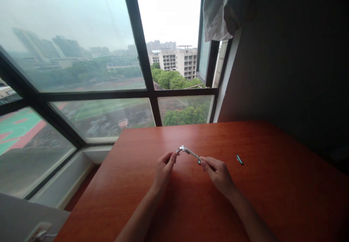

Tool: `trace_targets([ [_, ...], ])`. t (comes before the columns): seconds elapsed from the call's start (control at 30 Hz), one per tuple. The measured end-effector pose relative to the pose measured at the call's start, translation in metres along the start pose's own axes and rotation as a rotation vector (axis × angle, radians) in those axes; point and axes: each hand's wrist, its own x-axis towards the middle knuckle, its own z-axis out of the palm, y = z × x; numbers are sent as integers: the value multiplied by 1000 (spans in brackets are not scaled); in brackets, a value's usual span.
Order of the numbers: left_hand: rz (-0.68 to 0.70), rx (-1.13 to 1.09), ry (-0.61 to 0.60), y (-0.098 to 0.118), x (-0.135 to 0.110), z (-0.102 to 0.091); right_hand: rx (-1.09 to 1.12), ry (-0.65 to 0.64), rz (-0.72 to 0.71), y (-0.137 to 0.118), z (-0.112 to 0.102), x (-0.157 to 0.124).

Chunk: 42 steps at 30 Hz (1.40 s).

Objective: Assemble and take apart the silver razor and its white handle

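Observation:
A slim silver metal piece (188,151), bent at a joint near its top, is held above the table between both hands. Its kind is too small to make out. My left hand (164,171) pinches its short left end between thumb and fingers. At the end of the longer right arm, my right hand (218,174) grips with thumb and forefinger. A small dark green bit (199,162) shows beside the right fingertips; whether it belongs to the silver piece I cannot tell. To the right of that hand, a small green and dark strip (239,159) lies on the table.
The reddish-brown wooden table (131,154) spans the space before me. Behind it stand dark-framed windows (153,93), one pane open, with a pale cloth (220,12) hanging at the upper right. A white socket with a plug (40,232) sits at the lower left.

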Motion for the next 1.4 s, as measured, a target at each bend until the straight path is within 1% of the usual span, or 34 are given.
trace_targets([
  [0.2, -19, -31, -64, 2, -1, 1, -31, 70, -15, 2, 0, 1],
  [0.4, -23, -31, -31, 1, -1, 1, -45, 71, -30, 2, 0, 0],
  [0.73, -16, -18, -59, 1, -1, 1, -53, 70, -39, 2, 0, 0],
  [0.83, -15, -4, -36, 3, -1, 2, -44, 70, -42, 3, 0, 0],
  [1.0, 11, 1, 3, 4, -2, 2, -26, 40, -40, 0, 0, 0],
  [1.17, 21, 10, -40, 2, -3, 1, -35, 44, -31, 0, -2, 0],
  [1.27, 63, 37, -64, 2, -4, 1, -60, 53, -39, 1, -3, 0],
  [1.4, 133, 93, -81, 4, -4, 0, -116, 36, -48, 3, -6, 0],
])
